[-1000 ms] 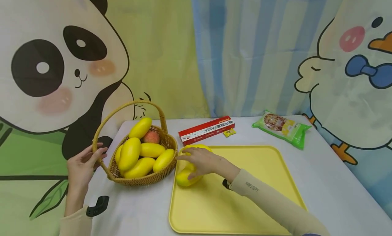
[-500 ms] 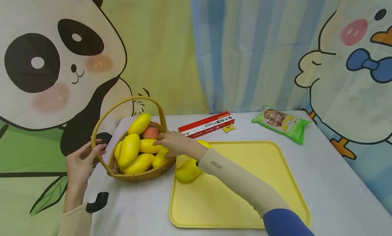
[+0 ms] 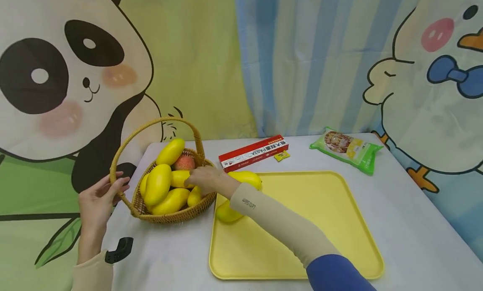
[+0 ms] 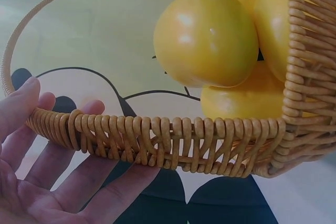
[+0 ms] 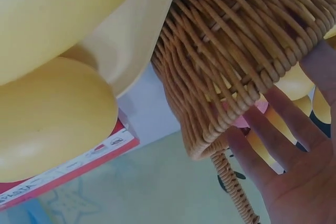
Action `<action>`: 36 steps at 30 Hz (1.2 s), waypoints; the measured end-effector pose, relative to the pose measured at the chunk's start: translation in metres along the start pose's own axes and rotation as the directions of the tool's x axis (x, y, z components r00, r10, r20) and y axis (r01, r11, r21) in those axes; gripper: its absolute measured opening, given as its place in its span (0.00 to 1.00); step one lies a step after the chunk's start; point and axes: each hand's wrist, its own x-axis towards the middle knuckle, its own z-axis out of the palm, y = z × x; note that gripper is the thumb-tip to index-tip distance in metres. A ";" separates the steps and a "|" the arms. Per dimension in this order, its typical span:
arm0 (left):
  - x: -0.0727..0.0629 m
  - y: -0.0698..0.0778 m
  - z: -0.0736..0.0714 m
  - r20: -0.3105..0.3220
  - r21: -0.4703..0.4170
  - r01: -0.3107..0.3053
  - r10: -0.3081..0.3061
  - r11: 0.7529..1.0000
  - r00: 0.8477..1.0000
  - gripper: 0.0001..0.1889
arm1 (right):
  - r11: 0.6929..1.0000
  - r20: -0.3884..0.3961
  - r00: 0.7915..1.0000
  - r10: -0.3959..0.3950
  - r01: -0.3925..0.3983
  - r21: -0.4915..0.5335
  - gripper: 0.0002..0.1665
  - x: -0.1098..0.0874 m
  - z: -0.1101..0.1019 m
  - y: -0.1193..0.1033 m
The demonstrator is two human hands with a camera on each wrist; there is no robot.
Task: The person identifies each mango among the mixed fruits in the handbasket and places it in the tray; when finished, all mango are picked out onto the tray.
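A wicker basket [image 3: 171,217] with an arched handle stands at the table's left, holding several yellow mangoes [image 3: 158,184] and a reddish peach [image 3: 185,163]. My left hand [image 3: 99,198] holds the handle's left side, thumb on one side and fingers behind. Over the basket's right rim reaches my right hand [image 3: 205,180], above a mango [image 3: 194,196] that it partly covers. In the right wrist view the fingers [image 5: 283,129] are spread and nearly straight, their tips hidden behind the rim. Two mangoes [image 3: 245,178] lie on the left of a yellow tray [image 3: 302,224].
Behind the tray lies a red and white pasta box [image 3: 253,152] with a small yellow packet [image 3: 281,155] beside it. A green food bag [image 3: 345,150] sits at the back right. A printed curtain [image 3: 309,73] hangs behind the table.
My right hand has left the mangoes on the tray, moved left and come down over the basket's right side. The left hand stays on the handle.
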 end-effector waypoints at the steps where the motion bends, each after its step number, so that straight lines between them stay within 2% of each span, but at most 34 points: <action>1: -0.001 -0.001 -0.001 0.000 -0.004 0.003 -0.003 1.000 1.000 0.17 | 1.000 0.008 1.000 0.007 -0.007 0.005 0.30 0.001 0.001 -0.002; 5: -0.004 -0.005 -0.003 0.010 0.005 0.012 -0.012 1.000 1.000 0.16 | 0.999 0.063 0.998 0.027 -0.030 0.045 0.29 0.003 0.006 -0.009; 11: -0.004 -0.003 -0.007 -0.036 -0.048 0.011 -0.013 0.999 0.999 0.15 | 0.996 0.137 0.989 0.049 -0.059 0.070 0.26 0.011 0.003 -0.013; 13: -0.006 -0.003 -0.009 -0.047 -0.047 0.030 -0.033 0.998 0.998 0.14 | 0.996 0.187 0.981 0.056 -0.069 0.064 0.26 0.012 0.004 -0.015; 17: -0.005 -0.003 -0.010 -0.031 -0.046 0.027 -0.029 0.999 0.999 0.14 | 0.995 0.269 0.960 0.081 -0.092 0.030 0.29 0.013 0.005 -0.016; 20: -0.002 -0.001 -0.009 -0.022 -0.058 -0.009 0.008 0.998 1.000 0.15 | 0.994 0.248 0.963 0.103 -0.108 0.005 0.29 0.014 0.001 -0.015; 23: -0.001 0.000 -0.010 -0.018 -0.052 -0.013 0.012 0.999 1.000 0.16 | 0.993 0.242 0.963 0.116 -0.118 -0.007 0.29 0.015 -0.005 -0.017; 26: -0.001 0.000 -0.011 -0.003 -0.050 -0.005 0.005 0.999 1.000 0.16 | 0.991 0.249 0.960 0.130 -0.137 0.011 0.28 0.014 -0.009 -0.020; 30: 0.005 0.002 -0.009 0.006 -0.059 -0.029 0.030 0.998 1.000 0.17 | 0.982 0.249 0.954 0.167 -0.183 0.042 0.27 0.014 -0.013 -0.017; 36: 0.010 0.001 -0.001 0.000 -0.073 -0.011 0.012 0.997 1.000 0.15 | 0.979 0.298 0.946 0.128 -0.168 0.113 0.30 0.012 -0.013 -0.004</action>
